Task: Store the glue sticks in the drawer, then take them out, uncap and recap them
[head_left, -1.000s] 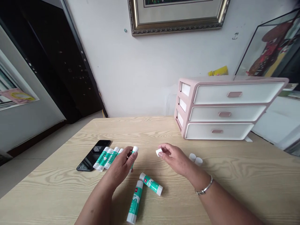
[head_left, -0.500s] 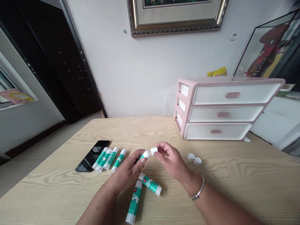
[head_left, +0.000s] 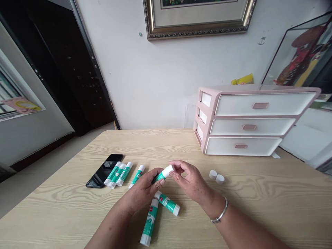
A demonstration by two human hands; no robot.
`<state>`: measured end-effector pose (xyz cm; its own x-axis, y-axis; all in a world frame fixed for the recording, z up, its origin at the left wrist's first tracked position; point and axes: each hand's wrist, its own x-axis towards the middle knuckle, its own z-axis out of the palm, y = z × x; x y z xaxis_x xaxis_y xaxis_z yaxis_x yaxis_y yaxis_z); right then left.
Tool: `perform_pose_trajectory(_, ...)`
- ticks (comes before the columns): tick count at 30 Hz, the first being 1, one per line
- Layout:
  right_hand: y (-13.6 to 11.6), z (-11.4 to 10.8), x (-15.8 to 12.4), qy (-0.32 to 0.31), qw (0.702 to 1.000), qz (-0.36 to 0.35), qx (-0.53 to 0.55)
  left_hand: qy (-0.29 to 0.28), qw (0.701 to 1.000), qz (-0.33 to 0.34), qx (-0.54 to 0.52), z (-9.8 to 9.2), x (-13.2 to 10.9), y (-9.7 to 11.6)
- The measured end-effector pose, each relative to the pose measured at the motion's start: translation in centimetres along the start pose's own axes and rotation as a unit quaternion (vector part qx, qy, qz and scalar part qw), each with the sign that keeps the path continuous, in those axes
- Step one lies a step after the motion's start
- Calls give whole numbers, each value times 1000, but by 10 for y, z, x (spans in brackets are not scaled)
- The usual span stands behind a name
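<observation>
My left hand (head_left: 144, 190) is closed round a green and white glue stick (head_left: 163, 174) held just above the wooden table (head_left: 272, 204). My right hand (head_left: 190, 180) pinches the white cap on the stick's end. Under my hands lie two more glue sticks (head_left: 168, 204), uncapped at one end. Several capped sticks (head_left: 119, 174) lie in a row to the left, beside a black phone (head_left: 103, 171). Two loose white caps (head_left: 216, 176) sit to the right of my right hand.
A pink and white three-drawer organiser (head_left: 249, 121) stands at the back right of the table, all drawers shut. A framed picture (head_left: 199, 17) hangs on the wall behind. Another frame (head_left: 301, 52) leans at the far right.
My right hand brought the white cap to the stick in my left hand and the cap now sits on its end. My left hand moved right from the row of sticks.
</observation>
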<state>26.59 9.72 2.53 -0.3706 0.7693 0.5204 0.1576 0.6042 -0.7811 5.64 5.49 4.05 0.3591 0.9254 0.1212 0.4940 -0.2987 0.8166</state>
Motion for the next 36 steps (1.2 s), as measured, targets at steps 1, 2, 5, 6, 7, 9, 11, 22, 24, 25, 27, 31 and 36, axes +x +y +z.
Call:
perform_pose_trajectory(1, -1, 0, 0, -2, 1000, -3, -3, -2, 1000, 3, -4, 0, 0, 0)
perform_pose_trajectory(2, -3, 1, 0, -5, 1000, -5, -5, -4, 1000, 9, -10, 0, 0, 0)
perform_pose_trajectory(5, -5, 4, -1, -12, 1000, -1, -6, -10, 999, 26, -33, 1, 0, -1)
perform_pose_trajectory(6, -5, 5, -1, -11, 1000, 2, -6, -10, 999, 27, -39, 1, 0, -1)
perform_pose_trajectory(7, -5, 6, -1, -10, 1000, 4, -7, -10, 999, 24, -43, 1, 0, -1)
perform_pose_trajectory(9, -3, 9, -2, -13, 1000, 1, -7, -6, 999, 18, -49, 2, 0, 0)
perform_pose_trajectory(11, -2, 11, -3, -22, 1000, -10, -6, 0, 999, 10, -52, 2, 0, 2)
perform_pose_trajectory(22, 3, 9, -7, -38, 999, -9, -6, 110, 983, -66, -133, 5, 2, -1)
perform_pose_trajectory(24, 7, 6, -5, -20, 1000, 2, 1, 143, 974, -88, -152, 4, 2, -3)
perform_pose_trajectory(25, 9, 5, -5, -11, 1000, 9, 4, 160, 969, -100, -158, 3, 3, -4)
perform_pose_trajectory(27, 13, 3, -3, 1, 1000, 24, 9, 193, 960, -122, -164, 0, 3, -5)
perform_pose_trajectory(31, 16, 4, -3, -5, 999, 39, 5, 228, 948, -146, -165, -3, 2, -7)
perform_pose_trajectory(36, 16, 4, -4, -13, 999, 38, -7, 243, 948, -127, -162, -5, 1, -11)
